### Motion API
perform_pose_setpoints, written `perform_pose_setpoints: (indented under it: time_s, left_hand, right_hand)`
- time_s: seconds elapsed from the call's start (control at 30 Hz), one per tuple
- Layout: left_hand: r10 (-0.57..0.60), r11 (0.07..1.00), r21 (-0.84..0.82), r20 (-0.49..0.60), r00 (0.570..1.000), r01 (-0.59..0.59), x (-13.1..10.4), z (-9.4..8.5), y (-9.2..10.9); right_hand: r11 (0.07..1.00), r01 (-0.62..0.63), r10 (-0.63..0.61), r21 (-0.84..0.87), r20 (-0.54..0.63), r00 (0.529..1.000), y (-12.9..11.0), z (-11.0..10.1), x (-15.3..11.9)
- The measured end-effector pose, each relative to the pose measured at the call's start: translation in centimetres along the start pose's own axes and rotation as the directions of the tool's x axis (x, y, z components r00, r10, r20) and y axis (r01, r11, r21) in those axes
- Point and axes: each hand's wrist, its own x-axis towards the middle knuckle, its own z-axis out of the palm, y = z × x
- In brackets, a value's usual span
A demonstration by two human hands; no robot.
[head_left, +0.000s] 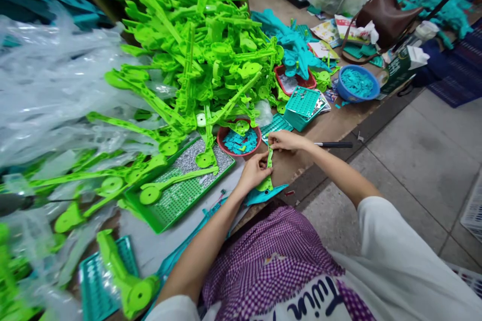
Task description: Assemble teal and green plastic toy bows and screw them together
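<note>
A narrow lime-green plastic part stands out between my two hands at the table's front edge. My left hand has its fingers closed on its lower length. At its upper end, my right hand pinches it; anything small in those fingertips is hidden. Under the part lies a flat teal plastic piece by my apron. Just beyond my hands sits a red bowl of small teal pieces. A black-handled tool lies beneath my right forearm.
A large heap of lime-green plastic parts rises ahead. To the left are a green perforated tray with small silvery pieces and plastic bags. Stacked teal trays and a blue bowl stand right. The table edge drops to a tiled floor.
</note>
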Motion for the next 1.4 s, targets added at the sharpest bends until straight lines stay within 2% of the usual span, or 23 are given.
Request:
perform_pose_setpoints:
  time_s: [0.1,0.33,0.5,0.67,0.77,0.93,1.1,1.4]
  left_hand:
    - [0.024,0.986,0.162,0.001,1.0,-0.024,-0.2,0.2,0.4]
    - [0.141,0.887,0.442,0.021,0.99,-0.136,-1.2,1.2,1.4]
    - [0.117,0.817,0.561,0.062,0.991,-0.132,-1.2,1.5,2.1]
    - [-0.003,0.733,0.678,0.093,0.996,-0.061,-0.9,1.3,3.8]
    - [-0.063,0.696,0.718,0.1,0.993,-0.028,-1.0,1.2,4.8]
    - [-0.091,0.691,0.722,0.119,0.989,-0.023,-1.1,1.1,5.3]
    - [-0.087,0.701,0.713,0.123,0.989,-0.027,-1.0,1.1,5.3]
    - [-0.073,0.694,0.719,0.128,0.989,-0.042,-0.9,1.2,4.9]
  right_hand:
    - [0.996,-0.055,0.051,0.069,0.064,0.997,-0.3,-0.2,0.4]
    - [0.972,-0.121,0.145,0.201,-0.11,0.983,-1.1,0.6,-0.5]
    - [0.965,-0.161,0.181,0.208,-0.078,0.98,-1.4,0.4,-0.4]
    - [0.986,-0.122,0.13,0.115,-0.058,0.99,-1.4,0.0,-0.4]
    - [0.994,-0.1,0.102,0.042,-0.053,0.993,-1.6,0.0,-0.5]
    - [0.994,-0.111,0.11,0.004,-0.13,0.985,-1.8,0.6,-0.9]
    - [0.994,-0.099,0.106,0.049,-0.18,0.978,-1.3,1.1,-1.1]
    - [0.987,-0.091,0.117,0.133,-0.204,0.972,-0.5,1.7,-0.9]
